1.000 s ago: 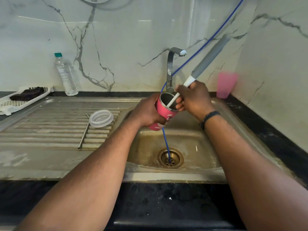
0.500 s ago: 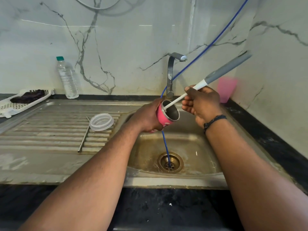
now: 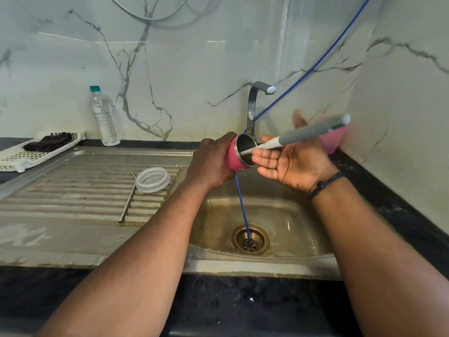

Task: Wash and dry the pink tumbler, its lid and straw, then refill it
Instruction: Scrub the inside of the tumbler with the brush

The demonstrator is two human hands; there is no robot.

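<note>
My left hand (image 3: 213,161) grips the pink tumbler (image 3: 233,158) over the sink, tipped on its side with the steel mouth facing right. A bottle brush (image 3: 313,130) with a grey and white handle pokes into the mouth. Its handle lies across my right hand (image 3: 296,164), which is palm up with fingers straight and thumb raised. The clear lid (image 3: 153,179) sits on the draining board, and the metal straw (image 3: 127,199) lies just left of it.
The sink basin (image 3: 291,215) has a brass drain (image 3: 250,239) with a blue hose (image 3: 243,210) running into it. Behind stands the faucet (image 3: 254,100), not running. A water bottle (image 3: 104,117), a white tray (image 3: 21,156) and a pink cup (image 3: 336,142) line the back.
My right hand has opened from a grip on the brush handle and turned palm up. The tumbler has tipped further onto its side and the brush handle has swung lower to the right.
</note>
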